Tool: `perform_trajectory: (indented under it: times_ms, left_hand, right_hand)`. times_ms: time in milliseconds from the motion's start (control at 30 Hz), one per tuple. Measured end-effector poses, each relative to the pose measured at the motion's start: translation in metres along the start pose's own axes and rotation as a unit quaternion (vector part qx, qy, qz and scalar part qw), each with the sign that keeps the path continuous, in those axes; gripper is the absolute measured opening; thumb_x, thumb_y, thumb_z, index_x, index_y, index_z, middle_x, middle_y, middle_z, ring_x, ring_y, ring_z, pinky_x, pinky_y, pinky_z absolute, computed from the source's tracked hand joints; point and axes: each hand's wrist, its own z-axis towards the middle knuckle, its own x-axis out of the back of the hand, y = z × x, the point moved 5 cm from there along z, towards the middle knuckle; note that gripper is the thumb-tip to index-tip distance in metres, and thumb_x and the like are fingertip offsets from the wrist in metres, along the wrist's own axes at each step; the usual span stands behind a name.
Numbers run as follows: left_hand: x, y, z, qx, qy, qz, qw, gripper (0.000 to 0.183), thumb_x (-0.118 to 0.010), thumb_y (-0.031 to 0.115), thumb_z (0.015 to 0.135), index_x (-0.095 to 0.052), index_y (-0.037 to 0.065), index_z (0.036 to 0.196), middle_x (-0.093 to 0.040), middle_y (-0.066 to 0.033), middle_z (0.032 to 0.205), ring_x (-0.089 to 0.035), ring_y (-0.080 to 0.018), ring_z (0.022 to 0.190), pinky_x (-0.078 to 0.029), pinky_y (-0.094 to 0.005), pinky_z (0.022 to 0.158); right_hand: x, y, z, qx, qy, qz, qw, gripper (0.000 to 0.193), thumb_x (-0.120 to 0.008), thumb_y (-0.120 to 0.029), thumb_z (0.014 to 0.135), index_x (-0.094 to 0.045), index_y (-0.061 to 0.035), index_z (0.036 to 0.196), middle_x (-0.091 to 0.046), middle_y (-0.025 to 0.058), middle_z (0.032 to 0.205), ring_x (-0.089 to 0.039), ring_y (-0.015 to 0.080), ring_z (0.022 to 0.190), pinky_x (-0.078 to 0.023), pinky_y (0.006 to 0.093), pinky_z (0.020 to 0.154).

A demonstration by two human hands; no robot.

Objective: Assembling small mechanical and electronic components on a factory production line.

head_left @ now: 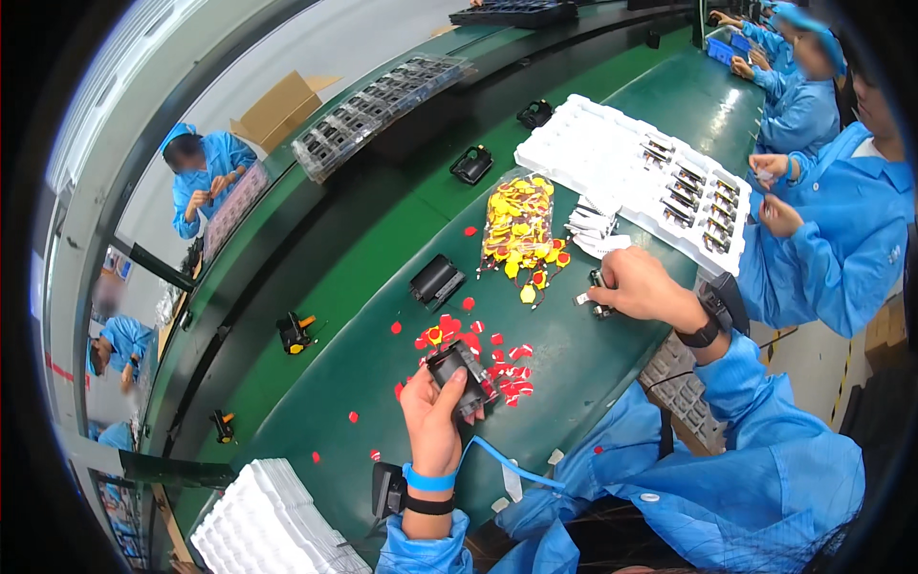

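Note:
My left hand [428, 419] is closed round a black plastic housing [459, 368], held tilted over scattered red stickers [516, 385]. My right hand [648, 287] pinches a small black-and-metal part [601, 298] above the green table; its exact kind is hard to make out. Left of that hand lies a clear bag [519, 212] of yellow pieces with thin wires, some spilled out on the table. Another black housing [437, 281] rests beyond my left hand. White strips [595, 228] are piled beside the bag. A blue wrist strap [428, 478] with a cord circles my left wrist.
A white tray [564, 134] holding small metal parts stands at the far right, near a co-worker in blue [822, 220]. Stacked white trays [251, 521] sit at the near left. Black units [295, 333] stand on the green belt beyond the table, where other people work.

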Motion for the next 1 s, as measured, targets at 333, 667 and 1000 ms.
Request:
perform_trajectory:
  times_ms: [333,667,1000]
  left_hand:
    - [0.000,-0.005,-0.005,-0.041,0.026,0.024,0.999,0.018,-0.061,0.010,0.096,-0.053,0.000,0.108,-0.063,-0.0074,0.072,-0.055,-0.0127,0.044,-0.042,-0.0243,0.039]
    - [0.004,0.004,-0.011,-0.119,0.116,0.202,0.965,0.019,-0.066,0.007,0.092,-0.051,0.000,0.099,-0.066,-0.0063,0.068,-0.059,-0.0065,0.055,-0.042,-0.0247,0.047]
    - [-0.001,0.014,-0.017,-0.171,0.136,0.272,0.937,0.022,-0.068,0.007,0.090,-0.046,0.001,0.094,-0.067,-0.0080,0.070,-0.059,-0.0060,0.057,-0.042,-0.0252,0.048]
  right_hand:
    - [0.005,-0.076,-0.011,0.013,-0.097,0.453,0.886,0.028,-0.079,-0.005,0.080,-0.052,-0.0046,0.073,-0.059,0.0008,0.057,-0.053,0.0049,0.044,-0.037,0.0226,0.038]
    - [-0.019,-0.167,-0.017,0.216,0.020,0.348,0.912,0.022,-0.076,-0.007,0.085,-0.055,-0.0001,0.082,-0.054,0.0028,0.060,-0.052,0.0053,0.051,-0.039,0.0225,0.046]
    - [-0.043,-0.163,-0.005,0.174,0.029,0.409,0.895,0.021,-0.075,-0.009,0.087,-0.056,-0.0011,0.080,-0.053,-0.0002,0.058,-0.048,0.0027,0.050,-0.035,0.0213,0.044]
